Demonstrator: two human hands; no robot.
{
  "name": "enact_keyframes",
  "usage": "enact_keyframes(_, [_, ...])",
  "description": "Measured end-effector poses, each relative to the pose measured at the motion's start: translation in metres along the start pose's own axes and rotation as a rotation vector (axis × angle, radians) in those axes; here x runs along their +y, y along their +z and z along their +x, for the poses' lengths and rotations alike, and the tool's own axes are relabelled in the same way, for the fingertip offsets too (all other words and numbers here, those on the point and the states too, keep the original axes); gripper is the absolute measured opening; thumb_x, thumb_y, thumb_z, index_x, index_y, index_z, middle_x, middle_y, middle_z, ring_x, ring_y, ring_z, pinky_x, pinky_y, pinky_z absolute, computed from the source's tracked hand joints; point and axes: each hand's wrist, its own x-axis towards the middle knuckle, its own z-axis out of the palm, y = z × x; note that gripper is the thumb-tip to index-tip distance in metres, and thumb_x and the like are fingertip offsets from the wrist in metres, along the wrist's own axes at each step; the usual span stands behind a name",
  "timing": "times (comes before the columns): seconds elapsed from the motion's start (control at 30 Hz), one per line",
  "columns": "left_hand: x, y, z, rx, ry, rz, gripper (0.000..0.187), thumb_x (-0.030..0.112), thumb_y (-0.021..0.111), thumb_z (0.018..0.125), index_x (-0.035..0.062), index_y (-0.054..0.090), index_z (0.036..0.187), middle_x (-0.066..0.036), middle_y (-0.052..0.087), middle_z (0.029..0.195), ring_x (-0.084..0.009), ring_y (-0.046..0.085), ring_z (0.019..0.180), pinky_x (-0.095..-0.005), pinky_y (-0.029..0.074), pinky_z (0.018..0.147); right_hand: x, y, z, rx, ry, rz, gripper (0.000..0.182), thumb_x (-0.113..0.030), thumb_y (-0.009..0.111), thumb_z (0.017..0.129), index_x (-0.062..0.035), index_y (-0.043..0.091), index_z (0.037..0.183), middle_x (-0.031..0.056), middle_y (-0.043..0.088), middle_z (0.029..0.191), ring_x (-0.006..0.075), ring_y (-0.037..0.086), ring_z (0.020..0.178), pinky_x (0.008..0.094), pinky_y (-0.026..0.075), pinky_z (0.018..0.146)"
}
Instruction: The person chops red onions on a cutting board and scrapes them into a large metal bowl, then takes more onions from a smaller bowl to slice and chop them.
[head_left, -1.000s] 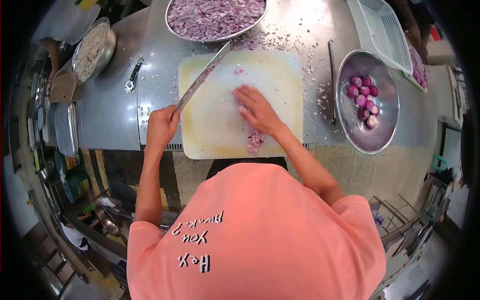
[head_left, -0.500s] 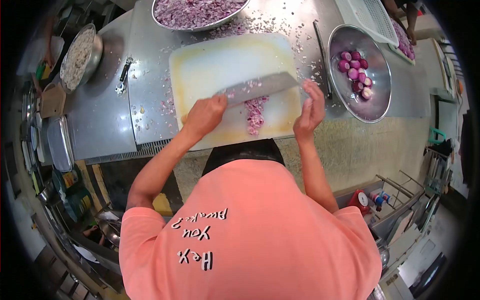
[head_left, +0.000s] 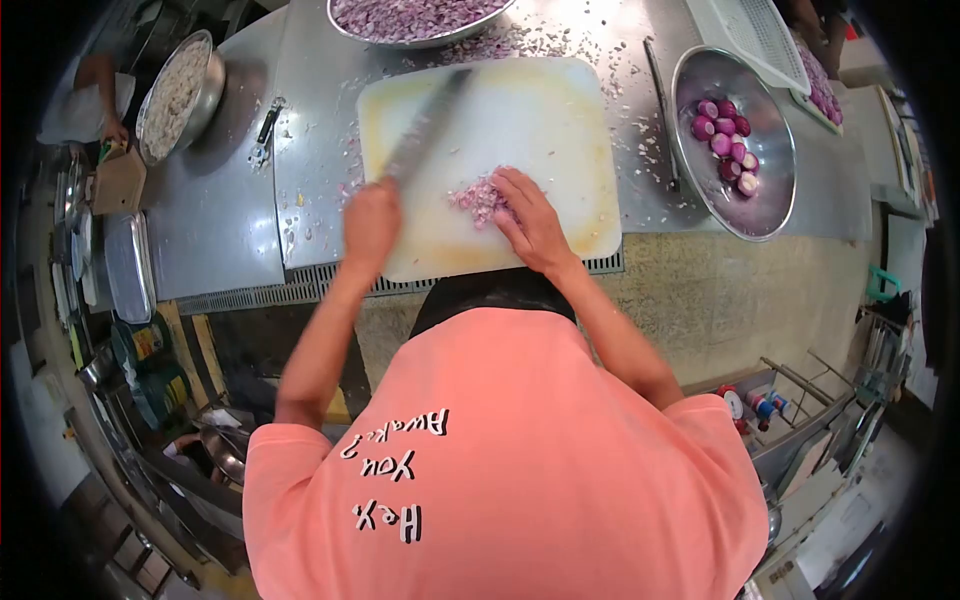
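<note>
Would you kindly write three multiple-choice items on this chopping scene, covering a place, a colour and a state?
1. Where does the chopped onion pile lie?
A. on the cutting board
B. in the right-side bowl
C. on the floor

2. What colour is the person's shirt?
A. blue
B. salmon pink
C. white

3. What does the left hand do?
A. hangs empty
B. holds a spoon
C. grips the knife

Answers: 1 A, the pile sits mid-board beside the right hand; 2 B, the fabric shows pink; 3 C, the blade extends from its fist.
</note>
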Motion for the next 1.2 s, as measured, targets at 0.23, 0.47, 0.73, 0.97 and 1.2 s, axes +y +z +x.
enact_keyframes(0.23, [0.057, -0.025, -0.04, -0.189, 0.056, -0.249, 0.015, 0.01, 0.058, 0.088, -0.0049, 0.061, 0.086, -0.023, 0.064, 0.071, -0.0376, 0.066, 0.062, -0.0448, 0.053, 0.055, -0.012, 0.012, -0.032, 0.196, 0.169, -0.624, 0.072, -0.04, 0.064, 0.089, -0.0024, 0.038, 0.145, 0.0263, 0.034, 0.149, 0.0473, 0.028, 0.14, 0.0568, 0.019, 0.116])
enact_keyframes(0.47, [-0.018, -0.05, -0.062, -0.322, -0.684, -0.957, 0.026, 0.024, 0.063, 0.095, 0.0018, 0.057, 0.083, -0.002, 0.052, 0.056, -0.0137, 0.054, 0.047, -0.0291, 0.043, 0.043, 0.001, 0.035, 0.006, 0.198, 0.078, -0.217, 0.074, -0.041, 0.061, 0.092, 0.0019, 0.032, 0.146, 0.0264, 0.031, 0.151, 0.0459, 0.025, 0.141, 0.0554, 0.018, 0.116])
enact_keyframes(0.73, [0.047, 0.01, -0.096, -0.309, -0.751, -1.173, 0.032, 0.028, 0.061, 0.097, 0.0073, 0.049, 0.076, 0.0, 0.049, 0.053, -0.0092, 0.048, 0.042, -0.026, 0.041, 0.039, -0.005, 0.017, -0.012, 0.212, 0.118, -0.368, 0.073, -0.039, 0.062, 0.092, 0.0026, 0.035, 0.145, 0.0271, 0.031, 0.151, 0.0488, 0.026, 0.14, 0.0559, 0.02, 0.115])
enact_keyframes(0.97, [0.119, 0.027, -0.057, -0.409, -0.627, -1.562, 0.043, 0.038, 0.044, 0.104, 0.0023, 0.052, 0.082, -0.003, 0.052, 0.06, -0.0103, 0.05, 0.045, -0.0253, 0.042, 0.041, -0.01, 0.02, 0.022, 0.255, 0.041, -0.147, 0.077, -0.036, 0.066, 0.088, 0.0018, 0.033, 0.147, 0.0283, 0.027, 0.152, 0.0498, 0.026, 0.14, 0.0576, 0.021, 0.114])
enact_keyframes(1.2, [0.117, -0.032, -0.001, -0.195, -0.479, -1.494, 0.049, 0.042, 0.037, 0.106, 0.002, 0.054, 0.085, -0.002, 0.052, 0.061, -0.009, 0.049, 0.046, -0.0248, 0.042, 0.042, -0.048, 0.001, 0.115, 0.318, -0.232, -0.205, 0.072, -0.024, 0.07, 0.086, 0.003, 0.037, 0.144, 0.0316, 0.03, 0.149, 0.052, 0.03, 0.137, 0.0568, 0.026, 0.113])
